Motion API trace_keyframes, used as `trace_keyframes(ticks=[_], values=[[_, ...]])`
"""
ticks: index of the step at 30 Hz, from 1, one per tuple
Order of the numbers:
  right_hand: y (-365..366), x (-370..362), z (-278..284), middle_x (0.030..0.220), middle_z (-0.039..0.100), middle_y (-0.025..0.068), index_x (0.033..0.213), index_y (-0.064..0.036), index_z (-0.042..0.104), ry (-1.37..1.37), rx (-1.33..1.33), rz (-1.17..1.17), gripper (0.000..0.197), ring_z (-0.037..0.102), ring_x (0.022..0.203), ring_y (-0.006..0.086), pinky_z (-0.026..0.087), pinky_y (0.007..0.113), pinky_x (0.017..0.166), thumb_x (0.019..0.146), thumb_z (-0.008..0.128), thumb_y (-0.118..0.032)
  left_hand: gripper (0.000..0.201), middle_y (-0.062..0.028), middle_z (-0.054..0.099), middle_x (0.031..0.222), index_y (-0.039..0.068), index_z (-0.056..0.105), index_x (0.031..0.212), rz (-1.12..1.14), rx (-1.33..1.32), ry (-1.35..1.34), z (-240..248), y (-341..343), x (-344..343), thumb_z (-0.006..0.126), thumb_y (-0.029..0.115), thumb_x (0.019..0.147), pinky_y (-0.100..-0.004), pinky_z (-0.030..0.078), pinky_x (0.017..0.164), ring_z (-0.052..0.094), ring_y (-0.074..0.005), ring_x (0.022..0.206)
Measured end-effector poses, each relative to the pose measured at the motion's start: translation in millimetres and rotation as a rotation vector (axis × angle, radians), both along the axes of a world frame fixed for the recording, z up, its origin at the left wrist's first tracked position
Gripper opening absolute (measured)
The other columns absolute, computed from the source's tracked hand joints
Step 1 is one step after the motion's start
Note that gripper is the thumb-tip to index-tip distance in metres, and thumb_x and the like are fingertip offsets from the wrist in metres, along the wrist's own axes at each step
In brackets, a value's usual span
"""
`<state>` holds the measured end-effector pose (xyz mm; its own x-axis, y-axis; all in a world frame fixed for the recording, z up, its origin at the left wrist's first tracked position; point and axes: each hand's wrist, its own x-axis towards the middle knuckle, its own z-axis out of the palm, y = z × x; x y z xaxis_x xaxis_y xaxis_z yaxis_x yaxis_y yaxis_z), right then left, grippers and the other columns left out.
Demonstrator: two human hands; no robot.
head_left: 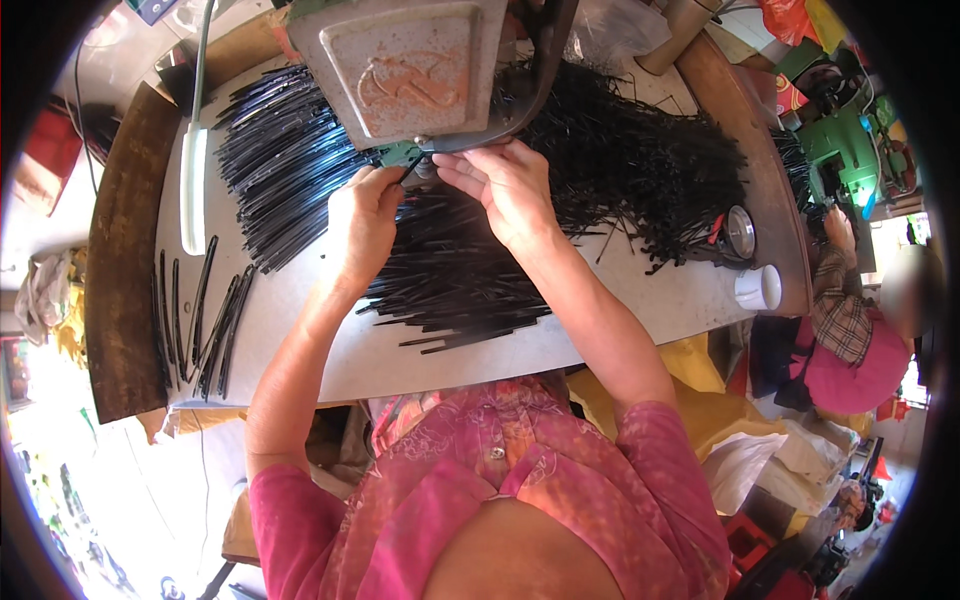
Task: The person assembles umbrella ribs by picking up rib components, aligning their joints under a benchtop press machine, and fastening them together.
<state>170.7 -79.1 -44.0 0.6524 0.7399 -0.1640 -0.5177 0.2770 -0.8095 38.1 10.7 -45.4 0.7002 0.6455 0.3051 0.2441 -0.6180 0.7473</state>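
My left hand (362,222) pinches a thin black strip (411,168) between thumb and fingers, just below a grey bench machine (405,75). Under the machine head is a small green part (400,154), close to the strip's upper end. My right hand (505,188) is at the other side of this spot, its fingers drawn together and pointing left. What its fingertips hold is too small to make out. Between my forearms lies a pile of black strips (455,265). Another neat bundle of glossy black strips (285,165) fans out left of the machine.
A tangled heap of thin black pieces (640,165) covers the table's right side, with a round metal-rimmed item (739,232) and white cup (757,288) near it. Loose strips (205,320) lie at left, below a lamp tube (194,190). A co-worker (850,350) sits at a green machine (845,150).
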Motion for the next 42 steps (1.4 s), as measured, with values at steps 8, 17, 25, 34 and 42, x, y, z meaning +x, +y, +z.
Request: trace_keyframes(ticks=[8, 17, 25, 34, 42], values=[[0, 0, -2, 0.092, 0.058, 0.0207, 0.091, 0.0064, 0.049, -0.009, -0.02, -0.002, 0.013, 0.06, 0.086, 0.0293, 0.051, 0.039, 0.078, 0.083, 0.052, -0.003, 0.014, -0.0123, 0.054, 0.069, -0.003, 0.059, 0.091, -0.011, 0.405, -0.038, -5, 2, 1, 0.053, 0.0, 0.078, -0.0278, 0.041, 0.051, 0.051, -0.0208, 0.052], [-5, 3, -2, 0.092, 0.058, 0.0205, 0.09, 0.0064, 0.052, 0.149, 0.019, 0.07, 0.011, 0.059, 0.088, 0.0317, 0.05, 0.041, 0.08, 0.081, 0.051, 0.0, 0.024, -0.0052, 0.056, 0.067, -0.002, 0.06, 0.091, 0.024, -0.592, 0.022, 20, -25, 4, 0.059, 0.018, 0.079, -0.0211, 0.037, 0.044, 0.049, -0.008, 0.053], [-36, 5, 16, 0.082, 0.06, 0.008, 0.084, -0.0024, 0.056, -0.045, -0.163, 0.277, 0.009, 0.059, 0.07, 0.0165, 0.048, 0.025, 0.063, 0.078, 0.059, -0.009, 0.013, -0.0063, 0.055, 0.071, 0.003, 0.049, 0.084, -0.074, -1.349, -0.329, 15, -32, 2, 0.051, 0.016, 0.085, -0.022, 0.043, 0.048, 0.053, -0.0122, 0.057], [-46, -24, 20, 0.076, 0.055, 0.0034, 0.085, -0.0022, 0.057, 0.125, 0.028, 0.104, 0.011, 0.053, 0.061, 0.0104, 0.045, 0.023, 0.056, 0.078, 0.059, -0.01, 0.008, -0.0097, 0.058, 0.075, 0.003, 0.049, 0.086, 0.039, -1.523, -0.537, 15, -53, -1, 0.05, 0.011, 0.086, -0.0239, 0.047, 0.053, 0.059, -0.0166, 0.062], [-49, -18, 12, 0.068, 0.054, 0.0038, 0.079, 0.0015, 0.057, -0.115, -0.207, 0.264, 0.021, 0.048, 0.051, 0.0081, 0.039, 0.019, 0.044, 0.078, 0.062, -0.019, 0.014, -0.0095, 0.055, 0.075, 0.002, 0.058, 0.084, 0.119, 0.261, 0.064, -9, 1, -28, 0.062, 0.004, 0.071, -0.0303, 0.044, 0.059, 0.055, -0.0212, 0.067]])
